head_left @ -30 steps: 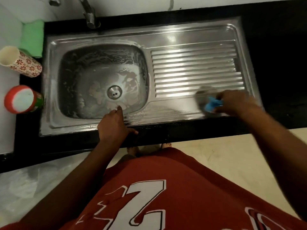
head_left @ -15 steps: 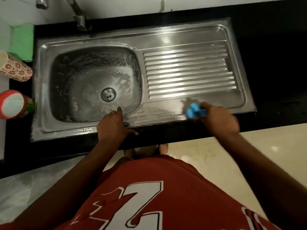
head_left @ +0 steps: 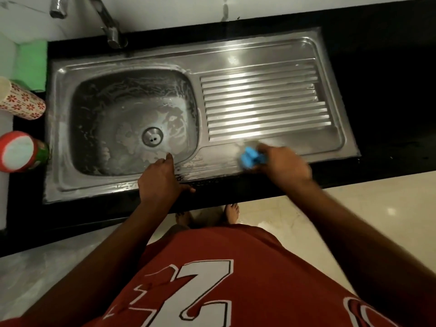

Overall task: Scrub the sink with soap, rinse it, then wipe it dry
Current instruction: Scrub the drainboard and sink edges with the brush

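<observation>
On the soapy sink [head_left: 236, 53], my right hand [head_left: 285, 165] squeezed a blue scrubber [head_left: 251, 159]; my left hand [head_left: 160, 180] rested on its rim, fingers loose. A flowered cup [head_left: 22, 101] stood beside.

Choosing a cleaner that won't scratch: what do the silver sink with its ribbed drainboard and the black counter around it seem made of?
The silver sink looks like pressed stainless steel with a satin finish: grey metallic sheen, bright streaked reflections on the ridges, soap film dulling the basin. The black counter looks like polished stone, perhaps granite: dark, smooth, glossy; laminate cannot be ruled out.
</observation>
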The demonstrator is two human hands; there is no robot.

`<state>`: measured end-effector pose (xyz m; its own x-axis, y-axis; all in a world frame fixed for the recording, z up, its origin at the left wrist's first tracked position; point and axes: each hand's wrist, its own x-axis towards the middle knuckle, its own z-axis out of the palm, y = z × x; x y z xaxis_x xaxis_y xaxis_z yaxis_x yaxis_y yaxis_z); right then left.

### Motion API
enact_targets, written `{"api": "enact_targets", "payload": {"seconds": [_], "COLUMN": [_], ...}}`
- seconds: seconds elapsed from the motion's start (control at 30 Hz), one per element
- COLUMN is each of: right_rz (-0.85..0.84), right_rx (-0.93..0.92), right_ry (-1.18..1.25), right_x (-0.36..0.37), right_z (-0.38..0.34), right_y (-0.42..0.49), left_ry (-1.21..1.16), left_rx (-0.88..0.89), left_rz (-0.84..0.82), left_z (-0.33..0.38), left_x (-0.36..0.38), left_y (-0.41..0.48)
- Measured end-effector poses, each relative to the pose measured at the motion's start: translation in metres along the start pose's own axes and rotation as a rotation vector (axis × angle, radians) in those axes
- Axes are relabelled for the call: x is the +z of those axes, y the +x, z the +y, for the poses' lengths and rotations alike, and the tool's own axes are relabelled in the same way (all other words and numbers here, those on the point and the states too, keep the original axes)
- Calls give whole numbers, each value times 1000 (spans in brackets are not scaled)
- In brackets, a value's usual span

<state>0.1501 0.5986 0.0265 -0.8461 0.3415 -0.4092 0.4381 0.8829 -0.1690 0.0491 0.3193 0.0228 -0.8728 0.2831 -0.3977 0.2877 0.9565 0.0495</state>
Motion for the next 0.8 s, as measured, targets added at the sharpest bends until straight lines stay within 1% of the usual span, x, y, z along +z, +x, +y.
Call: {"api": "enact_targets", "payload": {"seconds": [0.1,0.13,0.2,0.27,0.43,0.5,0.53,0.6,0.73,0.8], "right_rz": [62,90,124,137,84,100,104,111,179,199], "right_rx": [129,136,79,-35,-340,-379,-369,-275,31,83], "right_ry": [-78,-106,-190,-220,-69,-40,-31,-38,-107,-195], "right_x": [-25,-28,-23,-8,35,36,32,20,-14,-12], "right_z": [74,87,87,53,-93,-108,-98,-51,59,70], "right_y": [7,7,8,14,28,32,34,36,30,23], "left_ry": [-13,-17,-24,-27,-24,-16,-16,-21,-42,-46], "left_rx": [-16,-23,-31,-38,-47,-48,-46,-44,-51,-54], "left_rz": [-1,-1,-3,0,9,17,23,31,24,17], "left_z": [-1,-2,-2,-3,-4,-4,-5,-6,-8,-9], "left_x": [2,3,4,4,7,9,9,10,11,12], "left_y": [-3,-3,-3,-2,-1,-1,-2,-3,-4,-3]}}
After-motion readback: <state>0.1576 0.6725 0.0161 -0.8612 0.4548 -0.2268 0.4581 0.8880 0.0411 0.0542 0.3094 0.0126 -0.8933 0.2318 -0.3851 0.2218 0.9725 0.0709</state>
